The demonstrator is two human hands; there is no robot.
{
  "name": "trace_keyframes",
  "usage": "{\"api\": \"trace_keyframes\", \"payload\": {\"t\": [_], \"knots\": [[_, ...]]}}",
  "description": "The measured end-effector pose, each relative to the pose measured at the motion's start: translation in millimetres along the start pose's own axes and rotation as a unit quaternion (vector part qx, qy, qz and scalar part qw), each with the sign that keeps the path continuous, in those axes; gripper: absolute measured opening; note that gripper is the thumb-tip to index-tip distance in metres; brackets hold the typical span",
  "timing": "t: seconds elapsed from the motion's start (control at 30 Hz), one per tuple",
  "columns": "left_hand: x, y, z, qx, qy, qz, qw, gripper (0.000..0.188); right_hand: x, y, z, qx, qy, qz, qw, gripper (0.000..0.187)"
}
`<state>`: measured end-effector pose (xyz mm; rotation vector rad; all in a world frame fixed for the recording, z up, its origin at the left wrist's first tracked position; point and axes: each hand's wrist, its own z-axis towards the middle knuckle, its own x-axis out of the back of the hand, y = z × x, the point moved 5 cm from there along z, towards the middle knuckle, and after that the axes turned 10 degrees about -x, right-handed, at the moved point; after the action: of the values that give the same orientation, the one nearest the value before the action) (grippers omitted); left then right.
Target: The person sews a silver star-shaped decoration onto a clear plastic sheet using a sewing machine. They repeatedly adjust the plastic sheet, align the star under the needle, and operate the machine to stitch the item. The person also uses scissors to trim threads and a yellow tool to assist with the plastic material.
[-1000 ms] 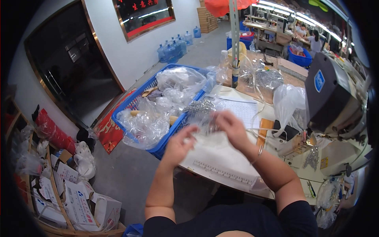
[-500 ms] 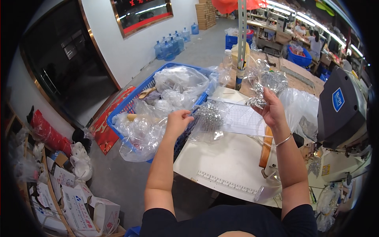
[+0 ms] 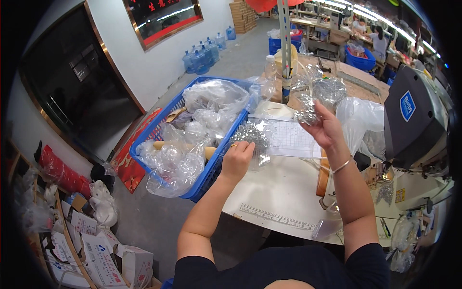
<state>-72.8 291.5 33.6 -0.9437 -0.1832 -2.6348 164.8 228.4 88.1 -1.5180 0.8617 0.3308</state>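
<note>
My right hand (image 3: pixel 328 127) is raised over the table, its fingers and thumb closed on a small bunch of glittering silver trim pieces (image 3: pixel 306 111). A heap of similar silver pieces (image 3: pixel 251 135) lies on a clear plastic bag (image 3: pixel 260 161) at the table's left edge. Against the near left side of that heap is my left hand (image 3: pixel 237 159), fingers curled together. What is between its fingertips, if anything, is hidden. A white sheet with a printed grid (image 3: pixel 291 137) lies between the two hands.
Left of the table stands a blue basket (image 3: pixel 195 190) full of clear bags. A sewing machine (image 3: pixel 416 120) is at right, near a white plastic bag (image 3: pixel 358 120). A metal post (image 3: pixel 284 43) and a clear bottle (image 3: pixel 270 72) stand beyond the sheet. Cartons (image 3: pixel 137 265) lie lower left.
My left hand has moved right and slightly nearer, from the basket's edge to the silver heap. My right hand stays raised with its silver pieces, shifted slightly left. The whole view has shifted a little.
</note>
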Motion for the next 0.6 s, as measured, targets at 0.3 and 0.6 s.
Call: {"api": "trace_keyframes", "payload": {"t": [0.3, 0.6], "knots": [[84, -15, -15, 0.182, 0.233, -0.003, 0.955, 0.016, -68, 125, 69, -0.08, 0.031, 0.009, 0.996, 0.015], [-46, -87, 7, 0.411, -0.225, -0.172, 0.866, 0.073, -25, 119, 57, -0.047, 0.116, -0.181, 0.975, 0.038]]}}
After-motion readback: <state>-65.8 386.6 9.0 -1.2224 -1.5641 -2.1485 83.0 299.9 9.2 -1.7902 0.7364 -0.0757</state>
